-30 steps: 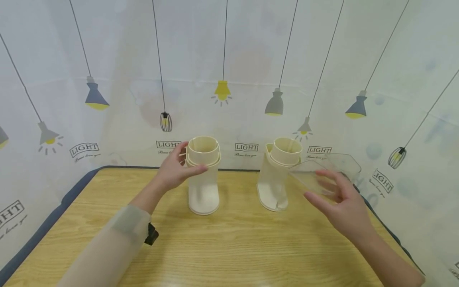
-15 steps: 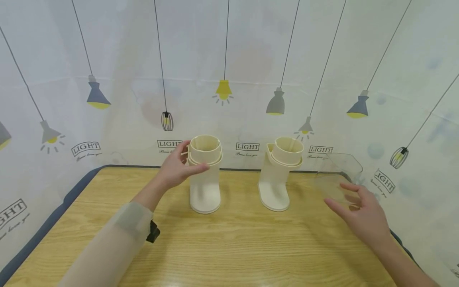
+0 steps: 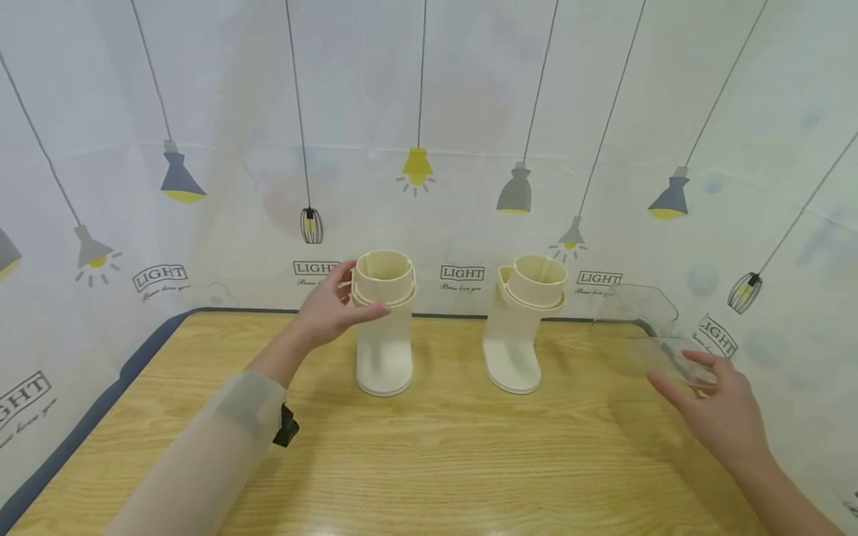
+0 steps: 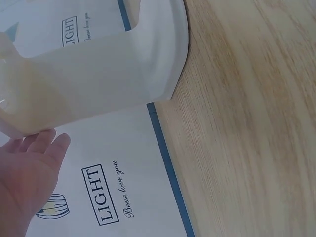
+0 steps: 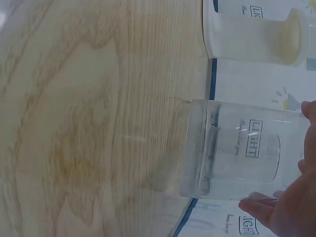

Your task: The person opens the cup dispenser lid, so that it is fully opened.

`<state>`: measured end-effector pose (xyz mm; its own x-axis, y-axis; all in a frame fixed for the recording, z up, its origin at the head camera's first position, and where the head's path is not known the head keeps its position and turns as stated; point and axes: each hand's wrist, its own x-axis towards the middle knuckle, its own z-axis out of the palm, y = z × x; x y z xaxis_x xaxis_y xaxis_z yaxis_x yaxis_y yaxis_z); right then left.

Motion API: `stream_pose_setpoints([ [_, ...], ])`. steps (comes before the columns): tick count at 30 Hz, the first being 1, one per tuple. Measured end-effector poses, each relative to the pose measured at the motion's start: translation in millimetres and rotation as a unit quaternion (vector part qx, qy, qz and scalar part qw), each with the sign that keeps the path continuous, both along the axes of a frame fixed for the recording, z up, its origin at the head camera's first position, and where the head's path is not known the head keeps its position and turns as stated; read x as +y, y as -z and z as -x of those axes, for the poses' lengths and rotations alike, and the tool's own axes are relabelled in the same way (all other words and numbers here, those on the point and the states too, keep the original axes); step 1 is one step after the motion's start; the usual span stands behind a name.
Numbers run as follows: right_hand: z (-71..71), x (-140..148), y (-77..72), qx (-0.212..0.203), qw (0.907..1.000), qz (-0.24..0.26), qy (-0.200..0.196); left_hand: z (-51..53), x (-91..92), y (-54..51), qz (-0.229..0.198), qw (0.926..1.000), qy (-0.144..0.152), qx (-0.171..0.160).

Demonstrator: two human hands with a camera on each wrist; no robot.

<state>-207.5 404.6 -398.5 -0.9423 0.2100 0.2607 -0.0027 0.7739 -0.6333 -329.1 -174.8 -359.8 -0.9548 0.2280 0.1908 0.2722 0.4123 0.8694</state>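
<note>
A cream plastic stand (image 3: 385, 350) with a round collar on top stands upright at the table's back left of centre. My left hand (image 3: 328, 313) holds it near the collar, thumb across the front and fingers at the far side; the left wrist view shows fingertips (image 4: 58, 143) against its edge. Right of it is a matching cream stand (image 3: 512, 342), touched by no hand. My right hand (image 3: 727, 409) grips a clear plastic container (image 5: 237, 148) between thumb and fingers, over the table's right side. Its outline is faint in the head view.
Behind my right hand, near the back right corner, another clear container (image 3: 640, 301) is faintly visible. The wooden table (image 3: 429, 461) has a dark blue edge, with a lamp-printed curtain (image 3: 462, 216) hanging close behind and at the sides.
My right hand has moved right and slightly nearer, carrying the clear container away from the right stand. The left hand keeps its hold on the left stand, which has barely shifted.
</note>
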Motion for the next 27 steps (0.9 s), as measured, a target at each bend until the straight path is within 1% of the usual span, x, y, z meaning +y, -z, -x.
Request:
stream_pose_setpoints([
  [8, 4.1, 13.2, 0.5, -0.027, 0.9994, 0.013, -0.015, 3.1, -6.6, -0.5, 0.014, 0.9999, 0.004, 0.009],
  [14, 9.6, 23.2, 5.8, -0.025, 0.9995, 0.008, -0.017, 3.4, -7.0, -1.0, 0.008, 0.9999, 0.013, 0.008],
  [21, 18.1, 39.3, 11.2, -0.021, 0.9995, 0.001, -0.023, 6.0, -5.9, 0.3, 0.005, 0.9999, 0.015, 0.004],
  [27, 19.9, 48.0, 12.0, -0.02, 0.9994, 0.004, -0.027, 7.9, -3.8, 0.5, 0.007, 0.9998, 0.016, 0.006],
])
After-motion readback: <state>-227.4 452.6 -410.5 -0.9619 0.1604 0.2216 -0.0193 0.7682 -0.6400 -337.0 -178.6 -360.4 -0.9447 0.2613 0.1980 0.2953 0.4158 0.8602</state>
